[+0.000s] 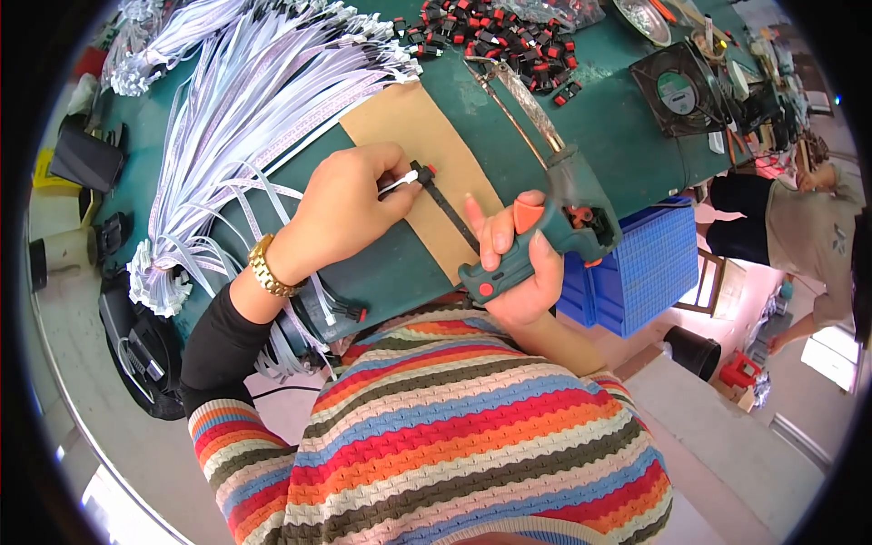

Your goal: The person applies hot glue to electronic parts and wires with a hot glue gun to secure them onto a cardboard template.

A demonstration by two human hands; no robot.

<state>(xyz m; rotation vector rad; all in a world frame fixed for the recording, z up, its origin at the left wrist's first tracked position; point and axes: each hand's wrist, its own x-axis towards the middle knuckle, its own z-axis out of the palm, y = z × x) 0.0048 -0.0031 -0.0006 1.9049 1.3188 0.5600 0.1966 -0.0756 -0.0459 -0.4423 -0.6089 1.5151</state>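
Over a green workbench (627, 145), the right hand (518, 272) grips a dark green glue gun (554, 227), its long axis running from lower left up toward the far edge. The left hand (350, 213) pinches a white ribbon cable (400, 183) at its black-and-red connector (423, 171), above a brown cardboard sheet (409, 123). White cable bundles (245, 82) and loose connectors (495, 36) crowd the bench.

Glue gun (545, 227) grip: covered by the right hand (518, 272).
White wire (400, 184) end: buried in the left hand (345, 209).
Cable bundle (236, 82), 11 o'clock: far ends cut off at the rim.
Person (808, 227), 3 o'clock: partly cut off.
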